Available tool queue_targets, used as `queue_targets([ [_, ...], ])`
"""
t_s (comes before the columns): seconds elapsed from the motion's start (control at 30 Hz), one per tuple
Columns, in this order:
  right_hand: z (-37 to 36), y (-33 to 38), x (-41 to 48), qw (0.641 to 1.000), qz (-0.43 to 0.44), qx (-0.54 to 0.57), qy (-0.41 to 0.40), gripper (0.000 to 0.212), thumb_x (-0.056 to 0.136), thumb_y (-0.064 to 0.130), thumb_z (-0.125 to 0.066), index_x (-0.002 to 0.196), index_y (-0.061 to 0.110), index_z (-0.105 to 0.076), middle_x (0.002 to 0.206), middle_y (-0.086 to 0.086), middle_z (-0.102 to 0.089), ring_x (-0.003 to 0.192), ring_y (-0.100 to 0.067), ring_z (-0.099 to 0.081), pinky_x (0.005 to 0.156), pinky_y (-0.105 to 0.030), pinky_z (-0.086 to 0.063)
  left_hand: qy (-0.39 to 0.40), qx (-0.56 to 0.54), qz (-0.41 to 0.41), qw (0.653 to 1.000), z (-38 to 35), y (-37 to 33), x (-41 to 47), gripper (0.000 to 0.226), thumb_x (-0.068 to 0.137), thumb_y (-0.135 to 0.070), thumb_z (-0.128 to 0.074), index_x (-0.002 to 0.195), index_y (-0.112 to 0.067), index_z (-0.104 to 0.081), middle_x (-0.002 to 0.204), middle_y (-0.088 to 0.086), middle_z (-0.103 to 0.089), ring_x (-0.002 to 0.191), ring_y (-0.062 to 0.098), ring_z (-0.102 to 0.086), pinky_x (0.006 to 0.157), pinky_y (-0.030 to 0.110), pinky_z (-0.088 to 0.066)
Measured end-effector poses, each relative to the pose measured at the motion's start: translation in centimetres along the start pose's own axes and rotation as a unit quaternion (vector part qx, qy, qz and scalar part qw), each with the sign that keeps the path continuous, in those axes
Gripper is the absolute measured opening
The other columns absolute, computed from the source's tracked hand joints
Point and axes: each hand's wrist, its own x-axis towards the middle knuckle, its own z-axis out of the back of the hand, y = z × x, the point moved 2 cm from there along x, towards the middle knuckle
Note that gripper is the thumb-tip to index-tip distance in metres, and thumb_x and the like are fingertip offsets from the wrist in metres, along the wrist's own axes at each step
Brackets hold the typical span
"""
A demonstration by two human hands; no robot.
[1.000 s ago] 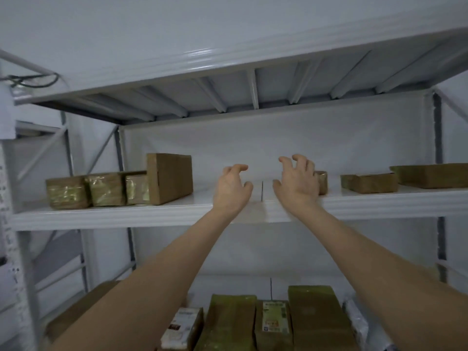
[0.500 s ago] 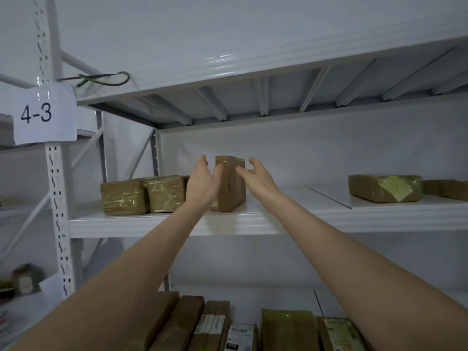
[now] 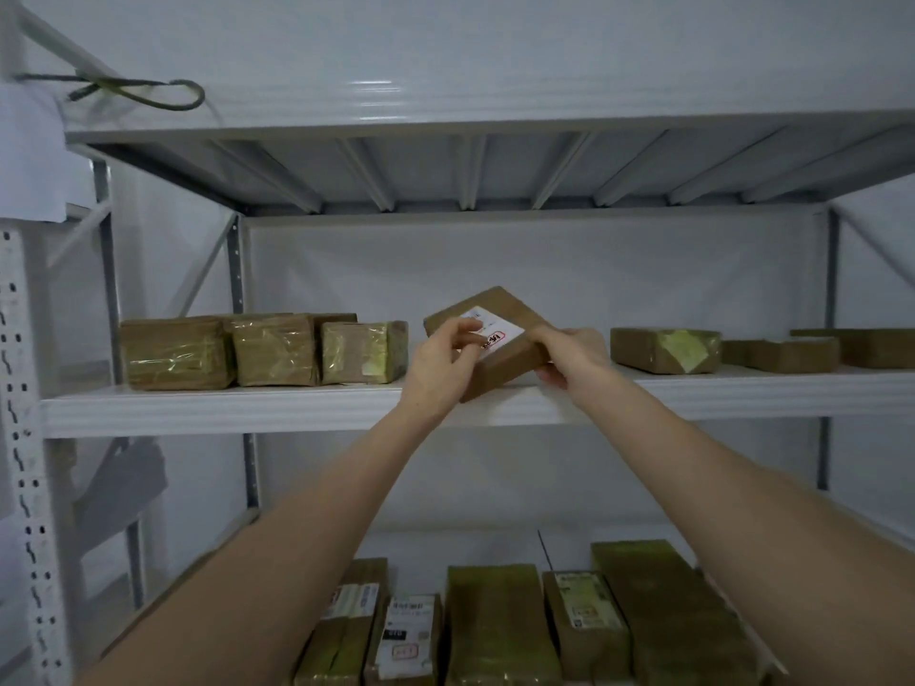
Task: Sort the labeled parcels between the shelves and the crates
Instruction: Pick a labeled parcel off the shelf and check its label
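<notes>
Between the two hands, level with the front lip of the shelf (image 3: 247, 408), the brown parcel (image 3: 505, 363) is sitting tilted on one corner, its white label (image 3: 497, 325) facing back toward the person. I am judging that tilt to be the main hazard: the hold is looking like a light one at two opposite edges, so a small twist could be letting the box pivot out and drop onto the row of parcels (image 3: 495, 626) lying below the forearms. Whether its low corner is touching the lip or hanging just clear of it, I cannot tell. A second risk is coming from the fingers lying across the label, since part of the print is being covered and the sorting mark could be getting misread, sending the box to the wrong place. A careless swing outward from the left hand could also be nudging the taped parcel (image 3: 364, 351) standing just beyond it. The left hand (image 3: 440, 368) is gripping the parcel's near left edge, its fingers curled over the labelled face. The right hand (image 3: 569, 358) is clasping the opposite lower edge, its fingers wrapped under the box and its thumb lying along the side. One flat parcel (image 3: 666, 350) is resting well out past the right hand, farther along the same shelf.
</notes>
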Motion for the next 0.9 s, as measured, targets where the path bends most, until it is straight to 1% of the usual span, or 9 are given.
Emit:
queue_targets([
  [0.1, 2.2, -0.7, -0.7, 0.997, 0.001, 0.073, 0.007, 0.019, 0.078, 0.015, -0.073, 0.093, 0.011, -0.062, 0.085, -0.002, -0.064, 0.08, -0.017, -0.064, 0.055, -0.021, -0.054, -0.113, 0.02, 0.055, 0.992, 0.3, 0.6, -0.1, 0.037, 0.091, -0.011, -0.054, 0.127, -0.014, -0.053, 0.116, 0.001, -0.063, 0.107, 0.014, -0.058, 0.087, 0.023, -0.044],
  [0.17, 3.5, -1.2, -1.0, 0.994, 0.008, 0.111, 0.019, 0.019, 0.081, 0.013, -0.072, 0.096, 0.013, -0.059, 0.086, 0.0, -0.064, 0.087, -0.019, -0.066, 0.06, -0.021, -0.055, -0.136, -0.016, 0.119, 0.983, 0.1, 1.1, -0.1, 0.045, 0.09, -0.013, -0.057, 0.134, -0.01, -0.047, 0.122, 0.006, -0.059, 0.113, 0.019, -0.056, 0.093, 0.027, -0.042],
  [0.3, 5.1, -2.1, -1.1, 0.983, -0.019, 0.178, 0.03, 0.03, 0.085, 0.007, -0.068, 0.111, 0.012, -0.054, 0.089, -0.003, -0.064, 0.084, -0.019, -0.065, 0.076, -0.031, -0.055, -0.096, -0.042, 0.175, 0.979, -0.9, 0.9, -0.4, 0.064, 0.088, -0.021, -0.064, 0.144, -0.008, -0.036, 0.138, 0.011, -0.05, 0.126, 0.022, -0.049, 0.103, 0.034, -0.039],
  [0.57, 5.5, -3.5, -2.1, 0.969, -0.077, 0.215, 0.092, 0.022, 0.083, -0.005, -0.056, 0.097, 0.011, -0.052, 0.089, -0.01, -0.063, 0.082, -0.022, -0.063, 0.065, -0.036, -0.056, 0.007, -0.071, 0.198, 0.978, -2.1, -0.9, -0.9, 0.101, 0.076, -0.03, -0.079, 0.152, -0.013, -0.014, 0.15, 0.01, -0.037, 0.133, 0.024, -0.042, 0.101, 0.035, -0.038],
  [0.67, 5.3, -4.7, -3.0, 0.965, -0.079, 0.214, 0.126, 0.03, 0.08, -0.008, -0.05, 0.101, 0.013, -0.054, 0.094, -0.01, -0.064, 0.086, -0.023, -0.062, 0.065, -0.037, -0.056, 0.017, -0.094, 0.172, 0.981, -1.9, -1.2, -1.7, 0.082, 0.082, -0.024, -0.073, 0.149, -0.017, -0.026, 0.139, 0.007, -0.051, 0.115, 0.019, -0.057, 0.085, 0.025, -0.05],
  [0.73, 5.1, -5.8, -3.6, 0.983, -0.042, 0.125, 0.131, 0.036, 0.078, -0.002, -0.053, 0.108, 0.018, -0.057, 0.097, -0.003, -0.065, 0.087, -0.018, -0.061, 0.067, -0.034, -0.055, 0.017, -0.114, 0.148, 0.982, -1.6, -1.3, -2.4, 0.055, 0.088, -0.018, -0.066, 0.138, -0.019, -0.044, 0.123, 0.006, -0.063, 0.094, 0.009, -0.065, 0.065, 0.015, -0.053],
  [0.77, 5.1, -6.3, -3.8, 0.99, -0.016, 0.069, 0.122, 0.032, 0.079, 0.004, -0.057, 0.106, 0.022, -0.059, 0.097, 0.0, -0.065, 0.086, -0.015, -0.061, 0.069, -0.032, -0.055, 0.021, -0.122, 0.142, 0.982, -1.3, -1.3, -2.9, 0.047, 0.089, -0.017, -0.064, 0.134, -0.02, -0.049, 0.118, 0.006, -0.066, 0.09, 0.007, -0.066, 0.062, 0.015, -0.054],
  [0.83, 5.0, -7.4, -4.4, 0.994, 0.039, -0.019, 0.101, 0.022, 0.08, 0.017, -0.066, 0.098, 0.028, -0.059, 0.098, 0.003, -0.066, 0.087, -0.012, -0.062, 0.079, -0.033, -0.054, 0.029, -0.112, 0.138, 0.984, -0.8, -1.1, -4.1, 0.041, 0.091, -0.019, -0.062, 0.131, -0.021, -0.053, 0.113, 0.002, -0.067, 0.094, 0.011, -0.066, 0.069, 0.022, -0.056],
  [0.9, 4.9, -8.9, -5.0, 0.991, 0.076, -0.063, 0.093, 0.026, 0.081, 0.027, -0.069, 0.105, 0.031, -0.059, 0.097, 0.006, -0.066, 0.091, -0.013, -0.063, 0.084, -0.035, -0.053, 0.032, -0.079, 0.134, 0.987, -0.3, -0.6, -5.7, 0.035, 0.093, -0.021, -0.06, 0.127, -0.025, -0.056, 0.111, -0.002, -0.066, 0.102, 0.018, -0.064, 0.081, 0.033, -0.056],
])
